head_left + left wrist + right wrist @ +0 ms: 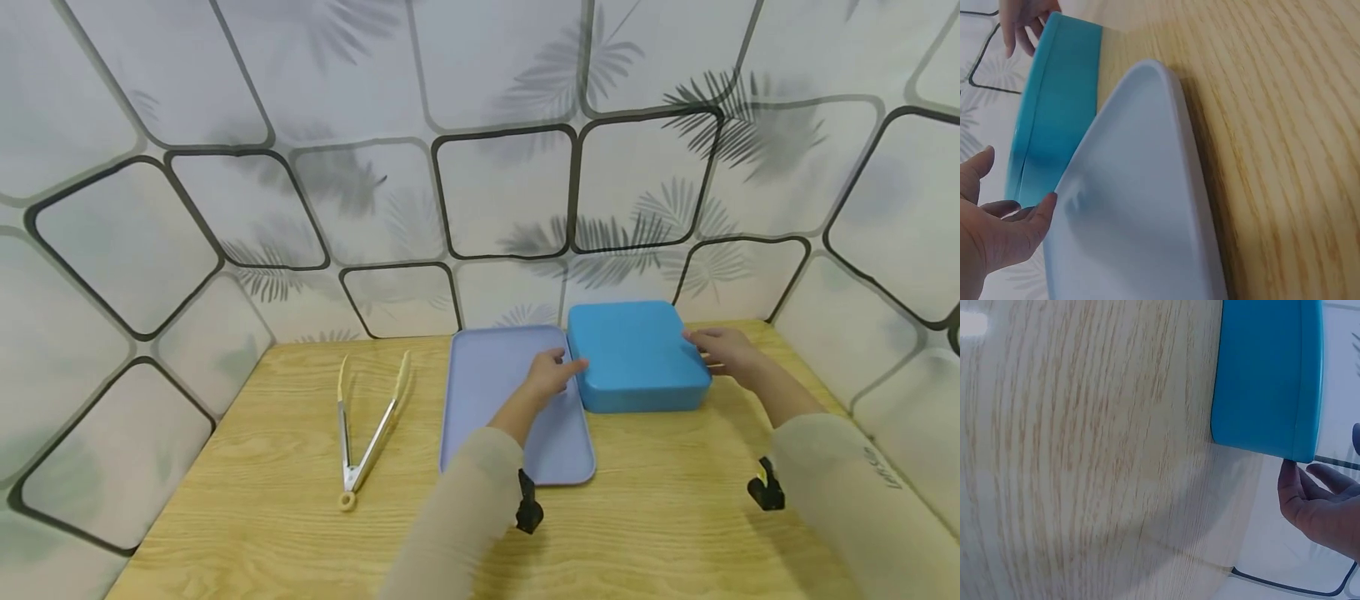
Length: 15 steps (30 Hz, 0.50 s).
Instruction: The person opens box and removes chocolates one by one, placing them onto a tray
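No word can be read for certain. The head view shows one bit of lettering (882, 467): a short row of small dark characters on the pale right sleeve (832, 467), along the outer side of the forearm. The row slants down to the right, and its letters are too small and blurred to spell out.

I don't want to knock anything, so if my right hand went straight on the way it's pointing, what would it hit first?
Your right hand would meet the blue box first, at its right side. The fingers look right at its edge, perhaps touching; exact contact is hard to judge.
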Tool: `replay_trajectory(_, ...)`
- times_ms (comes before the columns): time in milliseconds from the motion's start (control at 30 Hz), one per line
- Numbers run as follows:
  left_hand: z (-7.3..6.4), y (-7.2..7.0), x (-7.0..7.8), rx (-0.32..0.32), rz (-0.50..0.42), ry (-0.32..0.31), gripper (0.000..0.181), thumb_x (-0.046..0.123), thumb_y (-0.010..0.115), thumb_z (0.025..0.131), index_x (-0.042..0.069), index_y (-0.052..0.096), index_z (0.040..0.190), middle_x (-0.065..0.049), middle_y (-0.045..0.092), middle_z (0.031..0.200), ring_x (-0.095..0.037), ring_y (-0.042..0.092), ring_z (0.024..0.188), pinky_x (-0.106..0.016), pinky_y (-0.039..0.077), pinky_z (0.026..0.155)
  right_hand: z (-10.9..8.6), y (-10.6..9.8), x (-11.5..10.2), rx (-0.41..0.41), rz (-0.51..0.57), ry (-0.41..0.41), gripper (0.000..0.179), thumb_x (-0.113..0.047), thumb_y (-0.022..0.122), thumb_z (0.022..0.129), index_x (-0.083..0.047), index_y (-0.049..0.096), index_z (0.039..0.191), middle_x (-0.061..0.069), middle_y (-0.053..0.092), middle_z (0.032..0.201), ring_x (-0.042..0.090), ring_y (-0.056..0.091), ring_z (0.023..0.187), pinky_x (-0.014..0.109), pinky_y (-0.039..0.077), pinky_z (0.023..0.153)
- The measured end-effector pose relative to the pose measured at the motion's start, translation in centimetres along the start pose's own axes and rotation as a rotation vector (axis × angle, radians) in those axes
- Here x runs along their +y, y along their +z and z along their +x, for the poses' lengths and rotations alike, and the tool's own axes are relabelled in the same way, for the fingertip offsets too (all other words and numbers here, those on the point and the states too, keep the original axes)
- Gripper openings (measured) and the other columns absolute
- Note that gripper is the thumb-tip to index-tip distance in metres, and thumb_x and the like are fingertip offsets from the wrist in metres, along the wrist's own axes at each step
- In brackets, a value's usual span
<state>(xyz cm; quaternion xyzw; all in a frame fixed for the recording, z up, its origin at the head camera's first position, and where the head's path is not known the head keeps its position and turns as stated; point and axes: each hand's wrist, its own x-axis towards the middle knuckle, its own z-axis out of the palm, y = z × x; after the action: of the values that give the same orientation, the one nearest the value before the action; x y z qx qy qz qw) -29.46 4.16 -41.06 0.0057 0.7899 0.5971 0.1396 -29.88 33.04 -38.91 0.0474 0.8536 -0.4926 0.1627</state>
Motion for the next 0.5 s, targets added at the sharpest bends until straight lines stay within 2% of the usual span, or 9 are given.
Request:
replay_trajectory(67,0.3,0.4,-0.1,0.008,-0.011,-0.004,0.060,0.022,0.066,0.090,-0.004,0.042,0.139,-0.021,0.046,0.139,-0.035,0.056,0.116,-0.038,0.050,0.092,0.0,0.1,0.1,0.015,-0.016,0.001,0.075,-0.042,0.035,0.100,0.017,0.015,0.143,0.040,0.019,0.144,0.050,0.030,0.130,0.048,0.040,0.103)
replay_trajectory(167,1.6,1.2,-0.7,0.026,-0.055,-0.007,0.057,0.013,0.068,0.088,-0.005,0.045,0.136,-0.022,0.053,0.131,-0.031,0.059,0.112,-0.038,0.051,0.090,-0.1,0.2,0.3,0.037,-0.021,0.009,0.070,-0.036,0.038,0.100,0.018,0.021,0.141,0.038,0.023,0.143,0.049,0.034,0.128,0.043,0.045,0.098)
replay_trajectory(267,5.5,2.2,-3.8,0.030,-0.175,0.030,0.053,0.009,0.073,0.082,-0.004,0.053,0.130,-0.016,0.062,0.112,-0.023,0.065,0.098,-0.033,0.055,0.079,0.0,0.2,0.5,0.046,-0.005,0.020,0.068,-0.032,0.040,0.099,0.019,0.021,0.140,0.038,0.024,0.143,0.042,0.042,0.122,0.036,0.048,0.093)
replay_trajectory(333,6.6,2.5,-4.5,0.038,-0.244,0.018,0.049,0.006,0.074,0.081,-0.003,0.056,0.126,-0.015,0.062,0.107,-0.022,0.065,0.094,-0.032,0.055,0.078,0.1,0.0,0.6,0.046,0.019,0.031,0.066,-0.029,0.042,0.099,0.018,0.020,0.141,0.037,0.025,0.143,0.029,0.054,0.109,0.031,0.050,0.087)
replay_trajectory(400,6.7,2.4,-4.6,0.041,-0.310,-0.009,0.045,0.002,0.073,0.080,-0.003,0.059,0.123,-0.013,0.063,0.103,-0.022,0.066,0.090,-0.031,0.056,0.076,0.1,-0.1,0.7,0.049,0.057,0.046,0.065,-0.026,0.044,0.099,0.017,0.019,0.142,0.035,0.037,0.135,0.012,0.058,0.093,0.026,0.051,0.081)
replay_trajectory(467,4.5,2.0,-2.8,0.064,-0.335,-0.062,0.041,-0.001,0.070,0.082,-0.003,0.059,0.122,-0.014,0.063,0.106,-0.022,0.066,0.092,-0.031,0.055,0.081,0.1,-0.2,0.7,0.049,0.110,0.063,0.064,-0.022,0.046,0.098,0.015,0.018,0.143,0.023,0.054,0.116,0.000,0.055,0.080,0.024,0.052,0.075)
replay_trajectory(500,3.0,1.7,-1.3,0.069,-0.344,-0.105,0.041,-0.005,0.066,0.083,-0.003,0.058,0.123,-0.015,0.062,0.109,-0.023,0.065,0.094,-0.032,0.054,0.084,0.1,-0.3,0.8,0.046,0.141,0.072,0.064,-0.020,0.047,0.098,0.014,0.018,0.143,0.014,0.058,0.105,-0.003,0.054,0.075,0.023,0.052,0.073)
